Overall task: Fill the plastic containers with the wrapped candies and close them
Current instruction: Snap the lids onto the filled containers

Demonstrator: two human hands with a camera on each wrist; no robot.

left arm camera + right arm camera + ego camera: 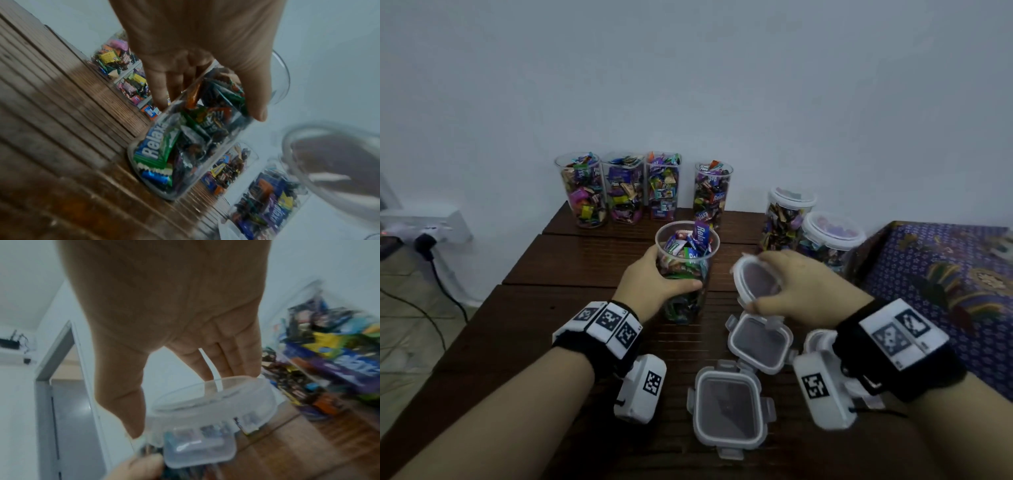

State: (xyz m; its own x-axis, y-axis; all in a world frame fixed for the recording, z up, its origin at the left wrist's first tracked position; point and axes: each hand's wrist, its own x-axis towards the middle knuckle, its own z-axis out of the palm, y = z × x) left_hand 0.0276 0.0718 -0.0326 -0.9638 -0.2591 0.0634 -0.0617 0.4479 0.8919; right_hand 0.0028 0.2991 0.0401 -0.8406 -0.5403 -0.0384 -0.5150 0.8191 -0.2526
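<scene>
A round clear container (pixel 686 274) packed with wrapped candies stands open on the dark wooden table (pixel 585 260). My left hand (pixel 654 281) grips its side, fingers and thumb wrapped round it; the left wrist view shows the container (pixel 191 142) close up under that hand (pixel 205 81). My right hand (pixel 787 287) holds a round translucent lid (pixel 756 279) tilted in the air just right of the container; in the right wrist view the lid (pixel 213 404) with its clip flap hangs between thumb and fingers (pixel 226 360).
Several open candy-filled containers (pixel 643 186) line the back wall. Two lidded full ones (pixel 808 226) stand at the right. Two square lids (pixel 729 407) lie on the table near me. A patterned cloth (pixel 945 284) covers the right side; the table's left edge drops to the floor.
</scene>
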